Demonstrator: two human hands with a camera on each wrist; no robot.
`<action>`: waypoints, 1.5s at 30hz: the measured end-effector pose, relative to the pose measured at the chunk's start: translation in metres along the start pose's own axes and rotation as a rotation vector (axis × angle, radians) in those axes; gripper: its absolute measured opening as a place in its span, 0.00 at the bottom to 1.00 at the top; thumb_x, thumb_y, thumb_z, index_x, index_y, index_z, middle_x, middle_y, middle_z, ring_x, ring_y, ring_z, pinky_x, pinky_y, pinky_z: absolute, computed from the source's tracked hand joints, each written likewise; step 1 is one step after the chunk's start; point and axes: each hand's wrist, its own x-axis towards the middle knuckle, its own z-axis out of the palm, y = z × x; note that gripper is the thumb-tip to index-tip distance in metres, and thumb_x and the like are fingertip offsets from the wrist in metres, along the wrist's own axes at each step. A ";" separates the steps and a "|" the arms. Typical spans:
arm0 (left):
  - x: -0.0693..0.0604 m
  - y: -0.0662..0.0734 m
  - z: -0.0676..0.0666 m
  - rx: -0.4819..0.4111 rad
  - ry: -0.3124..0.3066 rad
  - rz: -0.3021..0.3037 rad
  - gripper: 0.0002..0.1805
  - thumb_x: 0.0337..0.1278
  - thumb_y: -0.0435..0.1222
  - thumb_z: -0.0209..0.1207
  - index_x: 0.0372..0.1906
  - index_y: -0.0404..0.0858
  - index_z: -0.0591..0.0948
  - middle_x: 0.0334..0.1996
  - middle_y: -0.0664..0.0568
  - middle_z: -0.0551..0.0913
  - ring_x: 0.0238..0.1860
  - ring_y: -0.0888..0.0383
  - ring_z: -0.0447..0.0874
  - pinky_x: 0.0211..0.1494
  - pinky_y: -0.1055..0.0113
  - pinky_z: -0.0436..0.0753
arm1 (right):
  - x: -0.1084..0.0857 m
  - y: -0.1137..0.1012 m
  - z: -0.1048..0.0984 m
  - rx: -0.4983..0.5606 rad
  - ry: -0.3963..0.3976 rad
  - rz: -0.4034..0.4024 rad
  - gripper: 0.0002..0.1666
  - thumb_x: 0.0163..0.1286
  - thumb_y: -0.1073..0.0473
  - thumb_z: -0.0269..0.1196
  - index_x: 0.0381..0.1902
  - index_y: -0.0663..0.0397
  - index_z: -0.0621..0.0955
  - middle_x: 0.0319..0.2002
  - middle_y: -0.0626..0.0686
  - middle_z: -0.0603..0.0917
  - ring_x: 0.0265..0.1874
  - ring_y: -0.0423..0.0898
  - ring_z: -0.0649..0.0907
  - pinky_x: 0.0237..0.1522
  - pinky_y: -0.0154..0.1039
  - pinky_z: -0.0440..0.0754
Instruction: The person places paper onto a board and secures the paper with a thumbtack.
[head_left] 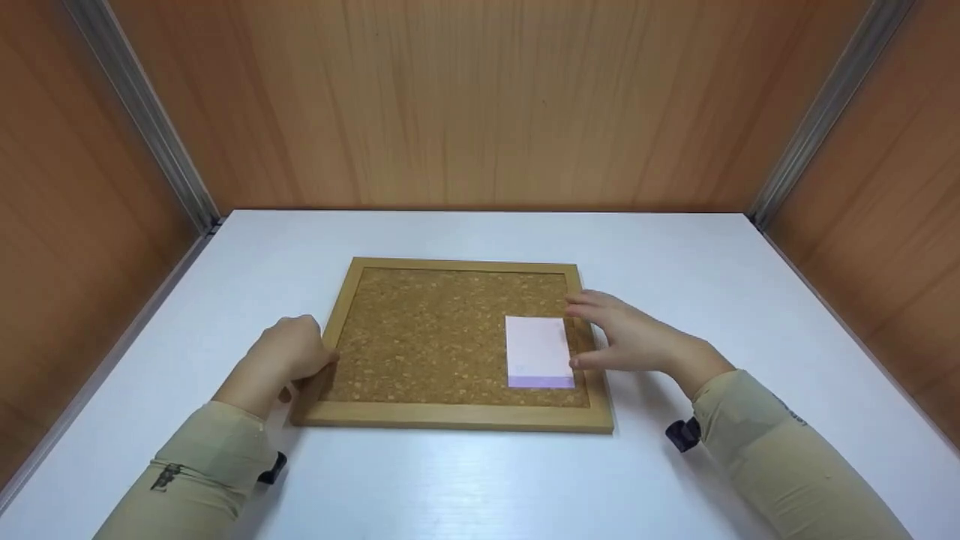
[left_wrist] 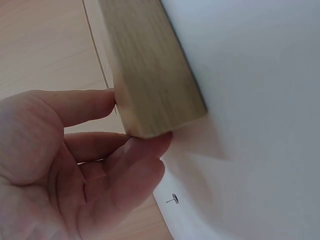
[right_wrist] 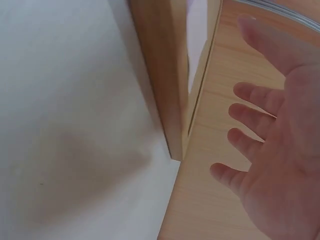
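Observation:
A corkboard (head_left: pixel 435 337) in a light wooden frame lies on the white table in the head view. On its right part rests a pale pink pad of paper (head_left: pixel 537 349) with a lilac front edge. My left hand (head_left: pixel 281 352) pinches the board's left side. In the left wrist view its thumb is on the wooden frame (left_wrist: pixel 152 70), other fingers curled at the corner. Over the board's right side is my right hand (head_left: pixel 637 336), thumb and fingers spread around the pad's right edge. The right wrist view shows its fingers (right_wrist: pixel 252 95) extended, with nothing held.
A small pin (left_wrist: pixel 172 199) lies on the table near the left hand in the left wrist view. Wood-grain panels (head_left: pixel 480 105) enclose the table (head_left: pixel 465 480) at the back and both sides, with metal posts (head_left: pixel 150 127) in the corners.

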 end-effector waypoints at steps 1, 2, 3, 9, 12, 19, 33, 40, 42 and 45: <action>0.000 0.000 0.000 0.001 -0.001 0.000 0.15 0.68 0.36 0.59 0.34 0.23 0.80 0.19 0.40 0.82 0.18 0.50 0.85 0.20 0.57 0.86 | 0.000 0.001 0.002 -0.013 -0.009 0.000 0.49 0.64 0.43 0.72 0.75 0.59 0.68 0.78 0.59 0.61 0.78 0.59 0.55 0.76 0.58 0.54; 0.000 0.000 0.000 0.002 0.000 0.000 0.15 0.68 0.36 0.59 0.34 0.24 0.80 0.19 0.40 0.82 0.18 0.50 0.85 0.20 0.57 0.86 | 0.001 0.001 0.003 -0.023 -0.018 -0.001 0.49 0.64 0.43 0.72 0.75 0.59 0.68 0.78 0.59 0.61 0.78 0.60 0.55 0.76 0.59 0.54; 0.000 0.000 0.000 0.003 0.000 -0.001 0.15 0.68 0.36 0.59 0.34 0.24 0.80 0.19 0.40 0.82 0.18 0.50 0.85 0.20 0.57 0.86 | 0.001 0.002 0.005 -0.030 -0.026 0.000 0.49 0.64 0.42 0.72 0.75 0.58 0.68 0.78 0.59 0.61 0.78 0.60 0.54 0.76 0.59 0.53; 0.001 -0.001 0.001 0.000 0.004 -0.005 0.16 0.69 0.36 0.60 0.35 0.23 0.80 0.19 0.40 0.82 0.18 0.49 0.85 0.19 0.57 0.86 | 0.005 0.002 0.011 -0.061 -0.081 0.004 0.49 0.65 0.39 0.71 0.76 0.56 0.68 0.78 0.57 0.62 0.78 0.60 0.54 0.76 0.60 0.53; 0.001 0.000 0.001 0.000 0.003 -0.008 0.16 0.69 0.36 0.60 0.36 0.23 0.80 0.20 0.40 0.82 0.18 0.49 0.85 0.19 0.57 0.86 | 0.006 0.001 0.013 -0.071 -0.108 0.001 0.49 0.65 0.39 0.71 0.76 0.56 0.68 0.78 0.57 0.62 0.78 0.60 0.55 0.76 0.59 0.53; 0.003 0.000 0.001 0.006 0.004 0.011 0.17 0.69 0.36 0.60 0.39 0.21 0.80 0.20 0.40 0.82 0.16 0.49 0.85 0.19 0.57 0.86 | 0.004 0.003 0.016 -0.089 -0.147 0.013 0.46 0.67 0.39 0.69 0.74 0.55 0.70 0.77 0.55 0.64 0.77 0.59 0.57 0.76 0.58 0.54; -0.002 0.000 -0.004 0.117 0.006 0.044 0.18 0.69 0.40 0.59 0.30 0.27 0.81 0.17 0.44 0.82 0.16 0.53 0.82 0.17 0.63 0.81 | 0.010 -0.005 0.014 -0.107 -0.160 0.069 0.45 0.63 0.40 0.73 0.72 0.53 0.74 0.75 0.52 0.67 0.76 0.56 0.62 0.74 0.56 0.59; -0.007 0.006 -0.022 0.203 0.159 0.061 0.23 0.71 0.48 0.58 0.41 0.29 0.85 0.31 0.39 0.86 0.26 0.50 0.81 0.23 0.60 0.75 | 0.011 -0.007 0.014 -0.088 -0.178 0.096 0.45 0.62 0.40 0.73 0.73 0.52 0.73 0.76 0.52 0.66 0.76 0.56 0.60 0.74 0.59 0.58; -0.010 0.010 -0.030 0.163 0.258 0.123 0.24 0.72 0.48 0.57 0.51 0.30 0.84 0.39 0.37 0.86 0.29 0.47 0.83 0.23 0.58 0.77 | 0.011 -0.006 0.013 -0.078 -0.182 0.104 0.46 0.62 0.40 0.73 0.73 0.51 0.73 0.76 0.51 0.65 0.77 0.55 0.60 0.75 0.57 0.58; -0.015 0.015 -0.039 0.101 0.479 0.281 0.21 0.72 0.46 0.57 0.55 0.32 0.83 0.41 0.39 0.87 0.30 0.47 0.85 0.24 0.56 0.79 | 0.011 -0.005 0.013 -0.069 -0.181 0.098 0.46 0.62 0.40 0.73 0.73 0.52 0.73 0.76 0.52 0.66 0.77 0.56 0.60 0.74 0.57 0.59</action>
